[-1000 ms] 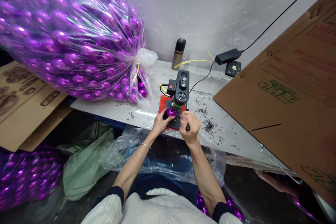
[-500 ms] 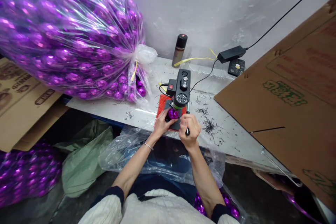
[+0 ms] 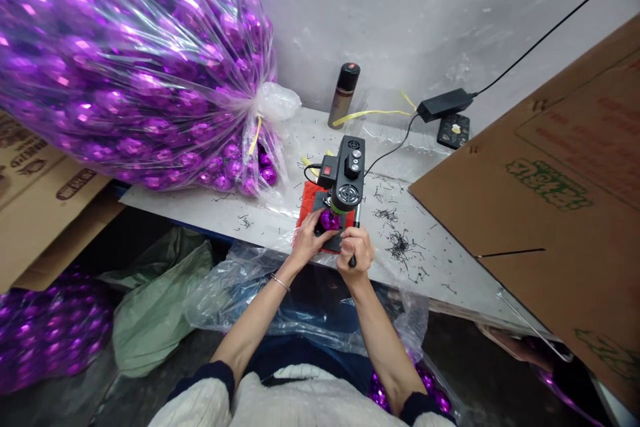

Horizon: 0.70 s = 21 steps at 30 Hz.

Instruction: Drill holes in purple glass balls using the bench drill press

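Note:
A shiny purple ball [image 3: 329,219] sits beneath the head of a small black bench machine [image 3: 349,177]. My left hand [image 3: 309,235] grips the ball between thumb and fingers from the left and front. My right hand [image 3: 355,252] is wrapped round a black lever handle [image 3: 353,261] on the machine's right side. Under the machine lies a red cloth [image 3: 308,202]. The machine's head covers the top of the ball, so their contact there is hard to see.
A big clear bag of purple balls [image 3: 150,80] fills the left. A spray can [image 3: 344,95], a power adapter [image 3: 445,105] and a black box [image 3: 453,131] stand at the back. Black scraps [image 3: 399,245] litter the white table [image 3: 280,223]. A cardboard box [image 3: 560,213] rises at right.
My right hand and the lever handle have shifted slightly left and toward me. My left hand still holds the ball in the same place under the machine.

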### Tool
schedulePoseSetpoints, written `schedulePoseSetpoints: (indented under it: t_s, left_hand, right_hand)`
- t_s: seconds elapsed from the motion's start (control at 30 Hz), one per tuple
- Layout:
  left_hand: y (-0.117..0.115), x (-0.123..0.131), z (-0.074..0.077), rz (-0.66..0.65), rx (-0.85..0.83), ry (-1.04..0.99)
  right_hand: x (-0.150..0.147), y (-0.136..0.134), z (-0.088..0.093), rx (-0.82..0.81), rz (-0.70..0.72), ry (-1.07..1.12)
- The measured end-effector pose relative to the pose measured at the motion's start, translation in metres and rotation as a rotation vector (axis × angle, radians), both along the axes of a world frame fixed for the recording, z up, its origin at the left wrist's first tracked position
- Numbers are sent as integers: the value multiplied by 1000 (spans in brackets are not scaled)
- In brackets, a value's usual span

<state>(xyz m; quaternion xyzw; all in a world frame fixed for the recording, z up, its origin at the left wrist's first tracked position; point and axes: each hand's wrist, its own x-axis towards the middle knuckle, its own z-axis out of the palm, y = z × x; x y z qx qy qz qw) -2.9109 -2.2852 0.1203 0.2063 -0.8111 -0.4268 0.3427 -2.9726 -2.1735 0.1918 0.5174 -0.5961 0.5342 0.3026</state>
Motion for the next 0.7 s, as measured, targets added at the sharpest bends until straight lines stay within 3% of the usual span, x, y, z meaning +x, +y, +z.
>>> schedulePoseSetpoints:
  t_s: [0.23, 0.4, 0.53, 0.63, 0.7]
  left_hand:
    - [-2, -1, 0, 3, 10, 3]
    - [-2, -1, -1, -3, -41, 20]
    - [16, 30, -13, -27, -281, 33]
    - [33, 66, -23, -110, -487, 15]
    - [32, 78, -21, -104, -541, 14]
  right_hand:
    - [0, -4, -8, -46, 22, 64]
    - [7, 0, 23, -17, -23, -117]
    - [11, 3, 47, 29, -42, -175]
    - [10, 5, 45, 40, -28, -113]
    - [10, 4, 37, 31, -25, -79]
